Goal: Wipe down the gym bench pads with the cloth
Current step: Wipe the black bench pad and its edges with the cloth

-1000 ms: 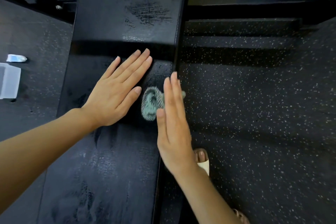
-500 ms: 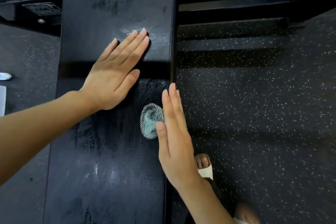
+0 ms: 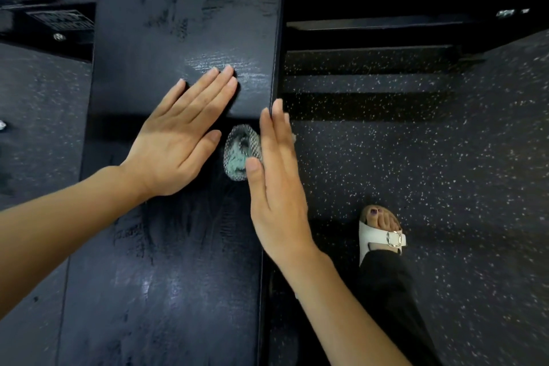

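A long black bench runs up the middle of the view, with a far pad (image 3: 184, 24) and a near pad (image 3: 166, 291) split by a dark gap. Both pads show wet streaks. My left hand (image 3: 178, 140) lies flat, fingers together, across the gap with its fingertips on the far pad. A small crumpled teal cloth (image 3: 240, 154) sits on the near pad at the gap, close to the right edge. My right hand (image 3: 276, 187) presses flat on the cloth's right part, fingers straight along the bench's right edge, covering part of the cloth.
Speckled black rubber floor (image 3: 430, 172) lies on both sides of the bench. My right foot in a white sandal (image 3: 383, 235) stands just right of the bench. Black metal frame bars (image 3: 386, 24) cross the top right, and a labelled frame part (image 3: 59, 19) sits at top left.
My right hand has slid the cloth forward along the right edge to the gap between the pads. My left hand stays spread across the gap. The view has shifted, showing my foot fully.
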Demonstrator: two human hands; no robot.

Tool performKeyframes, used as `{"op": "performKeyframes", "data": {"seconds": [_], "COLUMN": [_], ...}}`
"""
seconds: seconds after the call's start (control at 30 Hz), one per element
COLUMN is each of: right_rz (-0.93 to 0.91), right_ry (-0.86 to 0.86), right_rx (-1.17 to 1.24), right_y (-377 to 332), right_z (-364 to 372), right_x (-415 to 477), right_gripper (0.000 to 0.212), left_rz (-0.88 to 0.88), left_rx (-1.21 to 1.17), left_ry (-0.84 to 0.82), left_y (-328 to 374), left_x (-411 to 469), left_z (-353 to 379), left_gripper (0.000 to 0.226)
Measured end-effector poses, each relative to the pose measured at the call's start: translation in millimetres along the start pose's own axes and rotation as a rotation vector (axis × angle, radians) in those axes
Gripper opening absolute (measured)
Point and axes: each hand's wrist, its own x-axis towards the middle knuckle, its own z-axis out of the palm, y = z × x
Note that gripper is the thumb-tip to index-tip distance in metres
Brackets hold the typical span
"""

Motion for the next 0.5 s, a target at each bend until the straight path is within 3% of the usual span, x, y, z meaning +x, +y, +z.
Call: {"op": "performKeyframes", "data": {"seconds": [0.23, 0.5], "right_rz": [0.02, 0.02], "right_ry": [-0.071, -0.06], "right_rx": [-0.003, 0.022], "right_y": [-7.0, -4.6], "right_z": [0.0, -3.3], "right_x": [-51.3, -27.8], "right_gripper": [0.054, 0.053], "left_rz": [-0.044, -0.059], "left_rx": [-0.025, -0.031], "left_ry": [0.018, 0.006], "left_y": [1.1, 1.3], "left_x": [2.2, 2.7], "left_z": [1.0, 0.6], "left_gripper": [0.06, 0.06]}}
